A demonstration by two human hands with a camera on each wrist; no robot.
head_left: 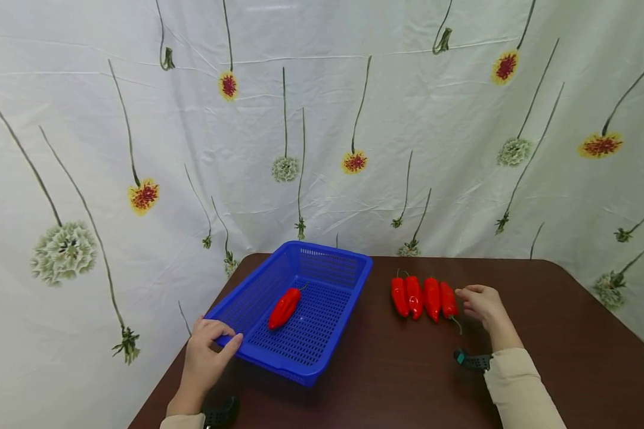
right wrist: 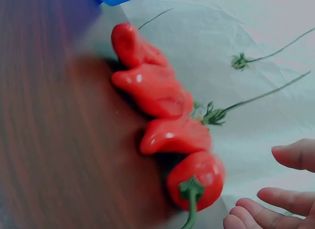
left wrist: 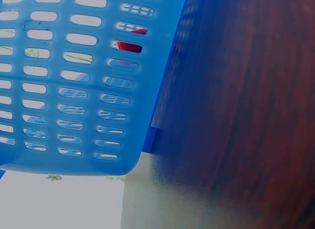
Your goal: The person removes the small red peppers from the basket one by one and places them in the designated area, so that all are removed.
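My left hand [head_left: 204,357] grips the near left corner of a blue plastic basket [head_left: 319,325], with the thumb over its rim. One red chili pepper [head_left: 284,308] lies inside on the slatted floor. Through the slots of the basket wall [left wrist: 93,165], a bit of red shows in the left wrist view. To the right of the basket, several red chili peppers [head_left: 432,298] lie side by side in a row. My right hand [head_left: 485,307] hovers beside the rightmost pepper [right wrist: 202,175], fingers loosely bent and holding nothing. That pepper's green stem points toward me, unlike the others.
A dark brown wooden table [head_left: 392,369] carries everything. Behind it hangs a white cloth [head_left: 322,196] printed with flowers. Dark bands [head_left: 474,361] circle both wrists, below light sleeves [head_left: 520,387].
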